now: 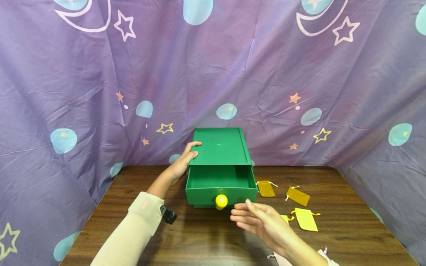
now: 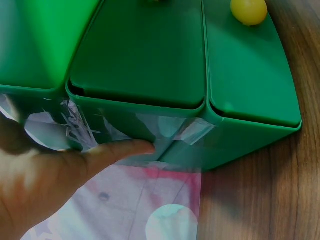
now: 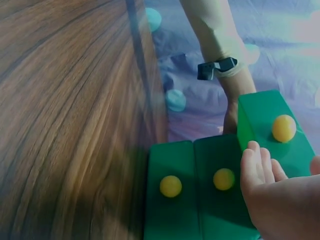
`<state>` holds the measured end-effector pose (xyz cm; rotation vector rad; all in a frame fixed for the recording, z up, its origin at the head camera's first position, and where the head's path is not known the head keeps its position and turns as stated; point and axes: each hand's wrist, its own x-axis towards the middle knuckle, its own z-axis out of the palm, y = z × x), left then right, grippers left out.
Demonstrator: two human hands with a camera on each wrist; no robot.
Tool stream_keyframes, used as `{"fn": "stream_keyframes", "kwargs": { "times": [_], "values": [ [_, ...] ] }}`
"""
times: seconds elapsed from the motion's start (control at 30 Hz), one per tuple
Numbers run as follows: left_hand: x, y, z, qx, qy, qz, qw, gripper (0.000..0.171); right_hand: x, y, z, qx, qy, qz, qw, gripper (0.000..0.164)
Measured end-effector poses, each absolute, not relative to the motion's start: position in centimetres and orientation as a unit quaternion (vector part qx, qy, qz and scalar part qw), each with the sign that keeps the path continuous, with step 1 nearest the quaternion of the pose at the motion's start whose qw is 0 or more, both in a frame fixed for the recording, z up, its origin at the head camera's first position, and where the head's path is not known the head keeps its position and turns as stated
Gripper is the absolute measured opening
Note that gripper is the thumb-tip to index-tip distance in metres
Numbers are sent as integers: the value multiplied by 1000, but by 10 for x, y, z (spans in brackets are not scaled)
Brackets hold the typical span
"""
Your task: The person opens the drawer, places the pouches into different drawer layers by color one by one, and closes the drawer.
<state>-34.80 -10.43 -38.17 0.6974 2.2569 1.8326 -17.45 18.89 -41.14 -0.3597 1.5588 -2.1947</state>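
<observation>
A green cabinet (image 1: pixel 219 146) of three stacked drawers stands on the table, its top drawer (image 1: pixel 213 194) pulled out, showing its green inside. Yellow round knobs (image 3: pixel 171 186) mark the drawer fronts. My left hand (image 1: pixel 179 164) rests against the cabinet's left side near the top, a digit stretched along the side wall in the left wrist view, over clear tape (image 2: pixel 192 131). Just right of the top drawer's yellow knob (image 1: pixel 221 201), my right hand (image 1: pixel 266 223) hovers with its fingers straight and the thumb apart. It holds nothing.
Two mustard drawstring pouches (image 1: pixel 266 188) and a yellow pouch (image 1: pixel 306 219) lie right of the cabinet. Another yellow pouch (image 1: pixel 284 218) and a pale pink pouch (image 1: pixel 281 260) are partly hidden by the right arm. A purple patterned curtain (image 1: pixel 216 74) hangs behind the wooden table (image 1: pixel 189 240).
</observation>
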Motion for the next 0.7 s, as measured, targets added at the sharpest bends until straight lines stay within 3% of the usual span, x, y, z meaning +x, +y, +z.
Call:
{"fn": "stream_keyframes", "kwargs": {
  "times": [0.7],
  "values": [
    [-347,-105,-381,232,760,602,76,51,-175,220,-419,-126,567,-790,197,47]
  ]
}}
